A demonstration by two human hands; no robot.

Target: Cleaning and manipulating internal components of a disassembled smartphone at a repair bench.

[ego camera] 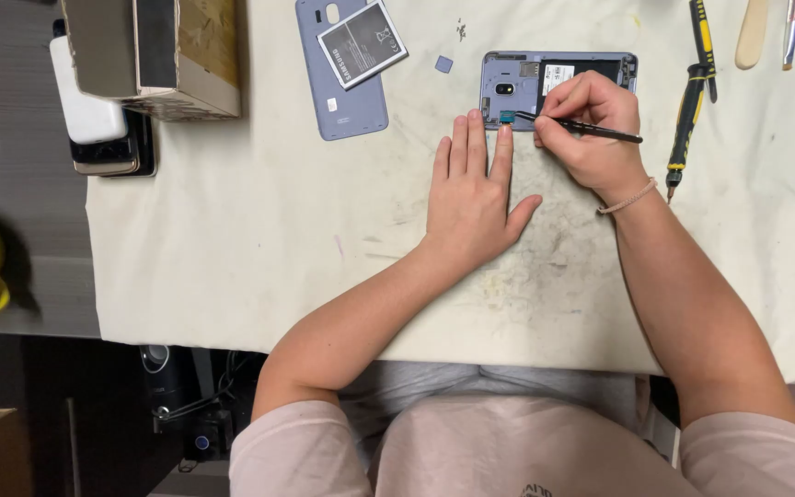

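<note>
Opened phone (545, 78) far on surface (232, 248), left hand (473, 189) flat, released, fingertips touching its near edge, right hand (591, 124) grasping thin black tool (591, 127) over it.

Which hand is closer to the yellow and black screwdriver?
The right hand. It holds a thin black tool over the opened phone, just left of the screwdriver. The left hand lies flat on the cloth, farther left.
</note>
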